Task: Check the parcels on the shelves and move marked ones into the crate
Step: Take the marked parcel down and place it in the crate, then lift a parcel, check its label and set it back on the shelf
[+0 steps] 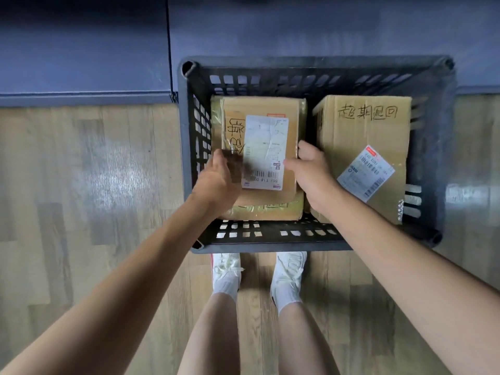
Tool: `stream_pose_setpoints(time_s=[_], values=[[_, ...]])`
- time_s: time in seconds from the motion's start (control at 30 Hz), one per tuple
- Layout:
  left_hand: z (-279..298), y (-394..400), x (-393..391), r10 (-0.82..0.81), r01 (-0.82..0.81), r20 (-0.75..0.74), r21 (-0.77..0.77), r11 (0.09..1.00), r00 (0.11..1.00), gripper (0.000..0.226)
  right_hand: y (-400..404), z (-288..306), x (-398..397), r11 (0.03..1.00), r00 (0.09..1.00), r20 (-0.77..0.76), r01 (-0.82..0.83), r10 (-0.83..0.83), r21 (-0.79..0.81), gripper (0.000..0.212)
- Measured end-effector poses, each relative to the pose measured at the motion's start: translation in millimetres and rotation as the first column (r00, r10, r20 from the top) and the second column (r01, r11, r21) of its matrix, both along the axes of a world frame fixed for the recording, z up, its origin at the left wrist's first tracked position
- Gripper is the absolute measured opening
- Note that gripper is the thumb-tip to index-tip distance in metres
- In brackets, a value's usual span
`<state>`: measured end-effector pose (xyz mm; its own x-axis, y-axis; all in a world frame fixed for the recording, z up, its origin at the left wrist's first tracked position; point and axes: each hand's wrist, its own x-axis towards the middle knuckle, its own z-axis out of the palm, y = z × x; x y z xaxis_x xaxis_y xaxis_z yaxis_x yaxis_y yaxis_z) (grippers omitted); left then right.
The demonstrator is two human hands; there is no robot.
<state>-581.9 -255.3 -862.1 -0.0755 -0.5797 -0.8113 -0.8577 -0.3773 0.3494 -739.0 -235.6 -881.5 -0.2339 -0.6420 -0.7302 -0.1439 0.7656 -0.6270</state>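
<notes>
Right hand (313, 171) grips taped cardboard parcel (270, 136) edge, thumb on top; left hand (219, 177) blurred, grip unclear. Black lattice-walled plastic crate (270, 246).

You're looking at a dark grey crate (311, 242) with a lattice of slots in its walls. Both parcels inside are tan cardboard: the left parcel (292, 115) and the right parcel (378, 133) carry black handwriting and white labels with black barcodes. The floor (81, 185) is pale wood-grain; your shoes (227, 269) are white.
</notes>
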Motion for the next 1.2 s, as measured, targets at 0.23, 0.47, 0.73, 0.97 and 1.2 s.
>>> stream_pose_setpoints(time_s=[0.23,0.47,0.73,0.97,1.2], values=[[106.4,-35.0,2.6,-0.277,0.319,0.165,-0.349,0.881,0.946,0.077,-24.5,111.3,-21.9,0.974,0.992,-0.004,-0.126,0.128,-0.188,0.061],[272.5,-65.8,3.7,-0.344,0.47,0.326,-0.687,0.554,0.881,0.059,-47.7,276.2,-26.6,0.89,0.973,-0.122,-0.227,0.194,-0.396,0.052],[459.3,-61.5,4.9,-0.246,0.406,0.347,-0.877,0.256,0.905,0.054,-40.0,487.4,-30.1,0.606,0.835,-0.526,-0.504,0.16,-0.615,0.049],[566.2,-48.8,0.4,-0.198,0.333,0.306,-0.936,0.117,0.931,0.058,-26.3,616.6,-37.9,0.398,0.726,-0.687,-0.639,0.03,-0.658,0.05],[644.2,-50.1,2.0,-0.148,0.337,0.338,-0.941,-0.033,0.929,0.057,-30.5,696.1,-41.7,0.312,0.618,-0.786,-0.743,-0.02,-0.593,0.056]])
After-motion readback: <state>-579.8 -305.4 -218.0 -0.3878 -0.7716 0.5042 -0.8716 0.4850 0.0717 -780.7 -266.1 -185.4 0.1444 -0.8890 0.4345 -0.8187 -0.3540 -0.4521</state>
